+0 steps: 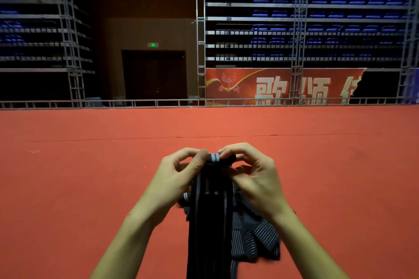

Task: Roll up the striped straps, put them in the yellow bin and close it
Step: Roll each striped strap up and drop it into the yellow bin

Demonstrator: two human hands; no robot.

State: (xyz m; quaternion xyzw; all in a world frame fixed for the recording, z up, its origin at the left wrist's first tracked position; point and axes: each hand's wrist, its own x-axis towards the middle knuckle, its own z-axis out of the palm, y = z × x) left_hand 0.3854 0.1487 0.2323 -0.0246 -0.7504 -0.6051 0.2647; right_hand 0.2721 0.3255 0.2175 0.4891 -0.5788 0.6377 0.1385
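Both hands pinch the top end of a dark striped strap held out in front of the person, above the red carpeted floor. The left hand grips the small rolled end from about 9 o'clock, thumb pressed on it; the right hand clamps it from 3 o'clock with curled fingers. The strap hangs toward 6 o'clock as a flat woven band, black with thin pale lengthwise stripes. More striped straps lie bunched at about 5 o'clock below the right wrist, ribbed and finely lined.
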